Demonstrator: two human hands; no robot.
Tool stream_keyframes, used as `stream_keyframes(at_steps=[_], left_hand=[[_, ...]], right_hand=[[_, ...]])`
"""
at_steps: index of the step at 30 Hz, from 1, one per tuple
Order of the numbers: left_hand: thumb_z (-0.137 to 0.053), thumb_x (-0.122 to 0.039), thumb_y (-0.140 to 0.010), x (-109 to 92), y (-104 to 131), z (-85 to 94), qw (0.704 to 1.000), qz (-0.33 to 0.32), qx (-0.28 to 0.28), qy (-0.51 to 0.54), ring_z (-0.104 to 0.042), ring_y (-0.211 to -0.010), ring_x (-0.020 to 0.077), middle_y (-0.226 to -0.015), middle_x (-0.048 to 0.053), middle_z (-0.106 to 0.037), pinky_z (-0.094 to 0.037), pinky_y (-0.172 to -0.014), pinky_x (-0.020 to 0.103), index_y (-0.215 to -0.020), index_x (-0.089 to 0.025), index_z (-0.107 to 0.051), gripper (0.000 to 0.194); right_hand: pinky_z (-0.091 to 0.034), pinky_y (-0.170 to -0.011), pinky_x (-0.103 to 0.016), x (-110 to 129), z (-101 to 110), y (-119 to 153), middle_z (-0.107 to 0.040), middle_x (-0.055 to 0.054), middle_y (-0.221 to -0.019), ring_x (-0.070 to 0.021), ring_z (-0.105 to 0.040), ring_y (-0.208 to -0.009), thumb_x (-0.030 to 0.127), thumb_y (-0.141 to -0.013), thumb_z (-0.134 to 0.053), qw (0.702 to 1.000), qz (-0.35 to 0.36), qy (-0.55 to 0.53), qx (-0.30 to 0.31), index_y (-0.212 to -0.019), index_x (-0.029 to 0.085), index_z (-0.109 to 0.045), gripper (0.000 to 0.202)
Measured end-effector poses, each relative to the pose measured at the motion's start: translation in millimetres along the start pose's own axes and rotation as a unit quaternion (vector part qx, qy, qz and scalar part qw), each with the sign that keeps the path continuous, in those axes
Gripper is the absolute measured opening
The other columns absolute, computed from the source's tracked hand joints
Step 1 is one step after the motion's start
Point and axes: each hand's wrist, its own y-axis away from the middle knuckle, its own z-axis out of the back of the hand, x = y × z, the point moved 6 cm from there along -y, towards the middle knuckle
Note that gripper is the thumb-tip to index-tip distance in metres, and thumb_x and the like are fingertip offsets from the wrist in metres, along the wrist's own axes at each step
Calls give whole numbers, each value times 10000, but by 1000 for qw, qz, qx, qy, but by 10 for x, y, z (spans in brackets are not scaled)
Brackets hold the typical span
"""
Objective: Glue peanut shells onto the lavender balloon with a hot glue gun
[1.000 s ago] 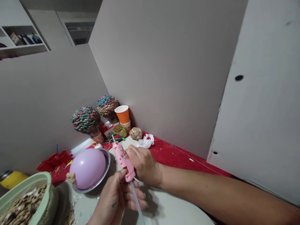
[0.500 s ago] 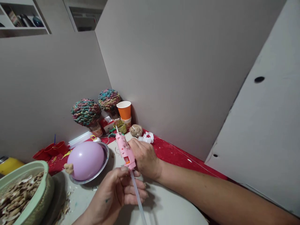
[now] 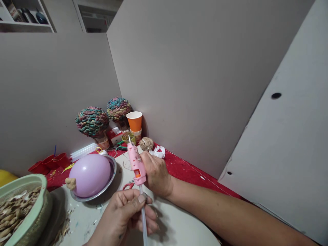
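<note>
Beyond the two hands, a smooth lilac balloon [image 3: 90, 175], rounded and shiny, sits in a shallow metal bowl [image 3: 114, 166], with a knobbly tan peanut cluster [image 3: 70, 183] against its left side. At the lower left, a pale green basin [image 3: 41, 201] holds rough, ridged peanut shells [image 3: 15, 213]. Farther back stand two bumpy, multicoloured balls on cup bases, the nearer one [image 3: 92, 121] mostly teal and pink, the other [image 3: 119, 108] blue, pink and yellow. Beside them are an orange paper cup [image 3: 134, 122], a ball of beige twine [image 3: 147, 144] and crumpled white tissue [image 3: 158, 152]. Red-handled scissors [image 3: 128, 186] lie just behind the left hand, near the glue gun. Red cloth [image 3: 179, 164] covers the back of the bench, under grey panels.

The right hand [image 3: 156, 173] is closed around a pink glue gun [image 3: 135, 164], its metal nozzle pointing up and away, above the middle of the bench. The left hand [image 3: 128, 210] pinches the translucent, slender glue stick [image 3: 144, 218] at the gun's rear.
</note>
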Motion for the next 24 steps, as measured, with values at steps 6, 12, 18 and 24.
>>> stream_keyframes(at_steps=[6, 12, 18, 24], left_hand=[[-711, -455, -750, -5, -65, 72, 1000, 18, -2, 21, -706, -545, 193, -672, 119, -752, -558, -535, 259, -833, -77, -732, 388], [-474, -424, -906, -4, -141, 149, 997, 55, -53, 31, -707, -524, 202, -645, 136, -740, -571, -533, 283, -784, -57, -711, 453], [-535, -449, -872, 13, -159, 168, 997, 43, -62, 18, -694, -495, 192, -631, 141, -739, -568, -510, 272, -756, -63, -695, 433], [-673, -533, -746, 4, -156, 163, 998, 18, -68, -10, -674, -464, 180, -585, 122, -723, -540, -479, 245, -719, -79, -675, 454]], right_hand=[[-328, -529, -325, -22, -27, 9, -535, -32, -709, -193, -467, -574, 220, -936, -352, 1000, -14, 6, 9, -812, 213, -447, 156], [-317, -546, -323, 19, -81, 30, -539, -34, -697, -192, -473, -575, 208, -941, -371, 1000, 1, 13, 16, -800, 206, -473, 175], [-321, -547, -335, 56, -75, 37, -541, -45, -687, -205, -481, -581, 206, -945, -358, 999, 17, 17, 22, -797, 195, -501, 206], [-327, -540, -337, 65, -82, 44, -531, -44, -680, -209, -474, -580, 213, -946, -351, 999, 22, 20, 28, -791, 198, -498, 214]])
